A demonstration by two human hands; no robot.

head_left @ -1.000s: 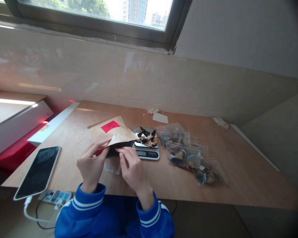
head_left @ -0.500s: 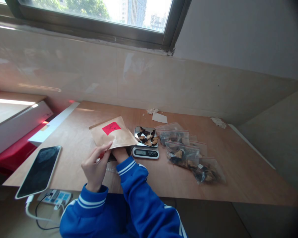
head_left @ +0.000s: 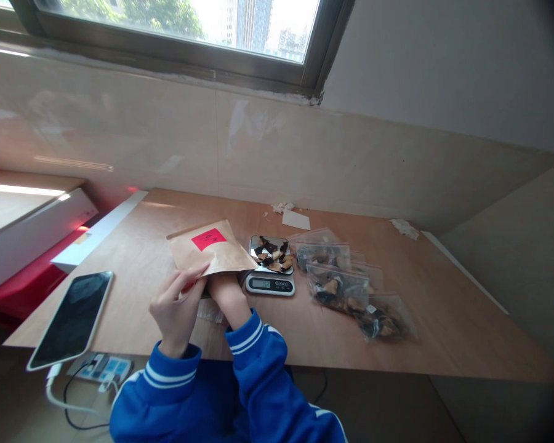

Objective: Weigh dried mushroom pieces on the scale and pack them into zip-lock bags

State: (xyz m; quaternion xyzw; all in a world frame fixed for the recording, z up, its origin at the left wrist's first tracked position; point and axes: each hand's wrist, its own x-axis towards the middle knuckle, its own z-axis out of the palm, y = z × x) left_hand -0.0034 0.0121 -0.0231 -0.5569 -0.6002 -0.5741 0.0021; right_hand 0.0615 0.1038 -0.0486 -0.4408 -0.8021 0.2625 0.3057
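My left hand (head_left: 178, 304) pinches the near edge of a brown kraft paper bag (head_left: 228, 249) with a red label, which it holds tilted above the table. My right hand (head_left: 226, 295) reaches in at the bag's near side. Its fingers are hidden by the bag, so whether they grip anything does not show. Just right of the bag stands a small kitchen scale (head_left: 270, 284). Dark and tan dried slices (head_left: 274, 252) lie on its metal plate. Below my hands, a clear plastic bag (head_left: 210, 312) lies partly covered on the table.
Several clear zip bags (head_left: 339, 286) of dried slices lie right of the scale. A white card (head_left: 296, 219) and crumpled tissue (head_left: 282, 208) are at the back. A phone (head_left: 74, 320) with a charging cable lies at the left edge, above a power strip (head_left: 104, 371).
My right hand has drawn back a little from the bag, so more of its wrist shows. The paper bag has shifted slightly; my left hand keeps its hold.
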